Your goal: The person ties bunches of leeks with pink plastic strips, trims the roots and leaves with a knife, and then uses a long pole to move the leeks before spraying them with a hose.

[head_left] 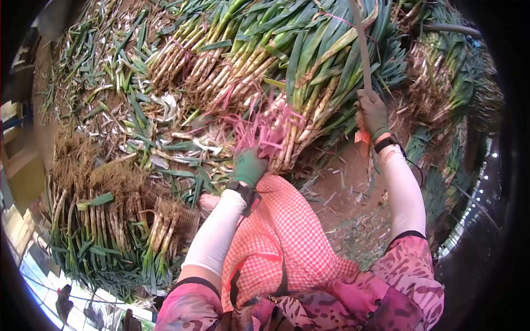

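My left hand (249,167), in a green glove, is closed on a tangle of pink strips (273,134). Those strips lie over the root ends of a bundle of leeks (317,105) right beside it. To the right, my gloved right hand (374,113) is wrapped round the lower end of a long, narrow, flat blade-like tool (360,41). The tool points away from me over the green leaves. A piece of orange material (362,137) hangs just below that fist.
More leek bundles (190,63) lie at the back, with others at the right (436,83). At the left a row of leeks (110,215) has its roots facing away from me. Leaf scraps (165,140) litter the ground. A checked pink cloth (287,220) covers my legs.
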Demonstrator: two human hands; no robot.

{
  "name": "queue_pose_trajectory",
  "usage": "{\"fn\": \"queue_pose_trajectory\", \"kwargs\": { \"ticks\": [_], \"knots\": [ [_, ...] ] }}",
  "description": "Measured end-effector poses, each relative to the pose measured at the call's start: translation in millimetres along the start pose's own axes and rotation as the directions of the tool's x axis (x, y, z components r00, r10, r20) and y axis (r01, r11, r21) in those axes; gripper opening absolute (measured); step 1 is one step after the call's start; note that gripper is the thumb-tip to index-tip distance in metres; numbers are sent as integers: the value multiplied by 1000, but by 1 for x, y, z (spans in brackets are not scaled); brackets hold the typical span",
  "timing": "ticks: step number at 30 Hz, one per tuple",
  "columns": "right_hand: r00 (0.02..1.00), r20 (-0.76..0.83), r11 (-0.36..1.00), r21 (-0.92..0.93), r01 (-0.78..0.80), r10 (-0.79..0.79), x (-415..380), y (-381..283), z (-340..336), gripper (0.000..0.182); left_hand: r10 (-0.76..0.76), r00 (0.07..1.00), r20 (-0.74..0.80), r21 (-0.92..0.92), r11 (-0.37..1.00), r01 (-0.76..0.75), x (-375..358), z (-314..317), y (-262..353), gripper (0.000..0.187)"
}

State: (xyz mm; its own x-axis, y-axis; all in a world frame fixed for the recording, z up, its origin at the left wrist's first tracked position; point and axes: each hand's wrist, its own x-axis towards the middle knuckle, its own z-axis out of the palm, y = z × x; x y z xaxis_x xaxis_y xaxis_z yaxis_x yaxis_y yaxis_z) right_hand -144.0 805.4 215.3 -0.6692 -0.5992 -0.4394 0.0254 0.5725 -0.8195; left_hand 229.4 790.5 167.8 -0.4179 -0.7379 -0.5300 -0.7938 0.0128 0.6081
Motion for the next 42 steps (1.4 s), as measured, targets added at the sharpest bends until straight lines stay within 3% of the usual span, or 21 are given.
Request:
{"fn": "queue_pose_trajectory", "kwargs": {
  "ticks": [1, 2, 4, 8, 9, 13, 15, 17, 21, 23, 24, 27, 29, 30, 31, 32, 35, 36, 39, 40, 42],
  "knots": [
    [1000, 0, 1000, -24, 14, -14, 6, -2, 1, 18, 127, 990, -63, 152, 982, -116, 3, 0, 5, 31],
    [1000, -4, 998, -54, 28, -29, 8, -10, 3, 19, 151, 987, -53, 16, 989, -150, 8, 8, 6, 32],
    [998, -5, 996, -64, -67, 66, 18, -28, 1, 21, -14, 984, 177, -156, 987, 42, 17, 26, 14, 33],
    [959, 3, 925, -261, 276, -285, 111, -44, -15, 25, -179, 932, 317, -403, 863, 303, 38, 83, 31, 30],
    [883, 28, 813, -376, 444, -469, 142, -44, -17, 27, -232, 918, 322, -474, 800, 368, 44, 94, 37, 29],
    [831, 149, 641, -568, 516, -537, 244, -34, -13, 31, -310, 657, 687, -577, 316, 753, 76, 113, 57, 38],
    [725, 225, 401, -709, 580, -651, 259, -19, -2, 37, -172, 873, 457, -635, 624, 455, 87, 148, 49, 41],
    [648, 215, 300, -751, 588, -731, 263, -5, 11, 43, -144, 932, 332, -664, 667, 340, 96, 165, 56, 41],
    [801, 100, 388, -835, 390, -591, 261, -11, 19, 48, -334, 907, 256, -818, 426, 387, 103, 188, 63, 27],
    [859, 93, 504, -776, 379, -503, 251, -26, 17, 44, -401, 799, 448, -894, -204, 399, 104, 178, 73, 22],
    [886, 97, 556, -746, 367, -454, 243, -33, 18, 43, -331, 873, 359, -918, 45, 395, 101, 173, 68, 17],
    [917, 104, 657, -666, 352, -385, 259, -13, 9, 41, -295, 872, 392, -918, -192, 348, 103, 193, 53, 15],
    [977, 47, 790, -582, 195, -207, 235, -16, 18, 38, -271, 952, 145, -917, 324, 232, 98, 169, 64, 19],
    [903, 101, 629, -685, 367, -417, 215, -16, 22, 32, -333, 897, 290, -951, 6, 309, 108, 182, 61, 20],
    [929, 88, 720, -607, 337, -361, 198, -19, 27, 31, -342, 832, 438, -887, -317, 337, 115, 188, 59, 22],
    [950, 78, 801, -518, 299, -304, 186, -21, 33, 29, -238, 830, 505, -845, -333, 418, 115, 172, 60, 24],
    [955, 145, 888, -355, 293, -257, 161, -24, 43, 26, -348, 863, 366, -893, -393, 219, 121, 172, 64, 25],
    [957, 164, 892, -353, 282, -238, 149, -28, 45, 25, -376, 887, 267, -958, -200, 204, 114, 166, 64, 24],
    [874, 287, 736, -473, 485, -392, 99, -46, 50, 22, -293, 752, 590, -764, -502, 405, 107, 203, 31, 24],
    [814, 351, 635, -510, 580, -462, 81, -51, 53, 21, -301, 704, 644, -751, -423, 506, 85, 175, 35, 24],
    [928, 303, 898, -311, 313, -219, 44, -64, 67, 22, -374, 670, 641, -765, -384, 517, 66, 187, 15, 26]
  ]
}}
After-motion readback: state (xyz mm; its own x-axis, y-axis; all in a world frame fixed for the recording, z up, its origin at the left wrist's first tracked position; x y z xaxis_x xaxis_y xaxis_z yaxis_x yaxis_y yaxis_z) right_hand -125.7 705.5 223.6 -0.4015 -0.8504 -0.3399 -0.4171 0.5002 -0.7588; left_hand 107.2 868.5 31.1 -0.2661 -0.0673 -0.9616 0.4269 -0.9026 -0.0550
